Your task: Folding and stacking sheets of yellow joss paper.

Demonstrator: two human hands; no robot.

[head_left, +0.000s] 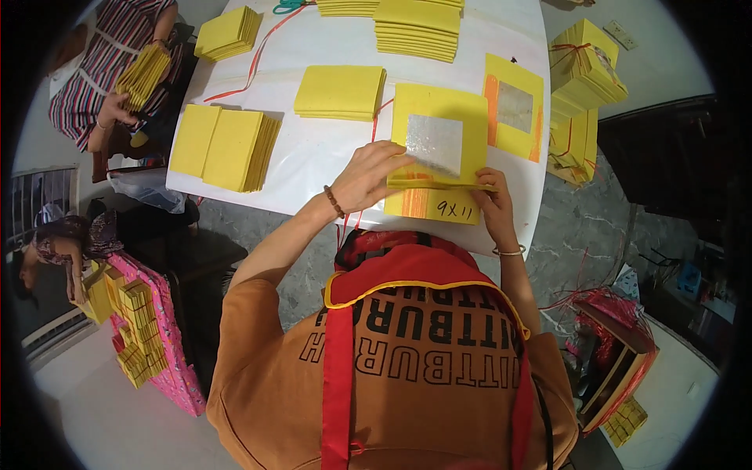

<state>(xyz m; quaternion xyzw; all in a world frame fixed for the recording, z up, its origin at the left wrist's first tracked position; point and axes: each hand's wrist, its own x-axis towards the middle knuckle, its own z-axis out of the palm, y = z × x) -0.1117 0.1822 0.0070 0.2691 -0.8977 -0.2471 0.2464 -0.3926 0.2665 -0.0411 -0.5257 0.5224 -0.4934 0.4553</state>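
Yellow and thin, a packet [445, 186] shows nearly edge-on between both hands, over a yellow sheet [474, 110] with a silvery panel, near the worktop's [305, 149] close edge. The right hand's [495, 202] fingers pinch its right end; the left hand's [370, 174] fingers, slightly bent, reach its left end, their grip unclear. Yellow stacks [338, 92] lie beyond.

Between the left fingers [390, 162] and the right fingers [493, 178], a thin yellow sheet [442, 186] crosses over a flat yellow rectangular piece [475, 117] at the near edge of the white counter [313, 149]! Beyond and right of the right fingers, a flat yellow, orange-edged rectangle [535, 94]. Swing left of the left fingers: a yellow rectangular block [339, 92], then farther out, overlapping yellow rectangular stacks [231, 149]. Straight beyond, a layered yellow pile [415, 35]!
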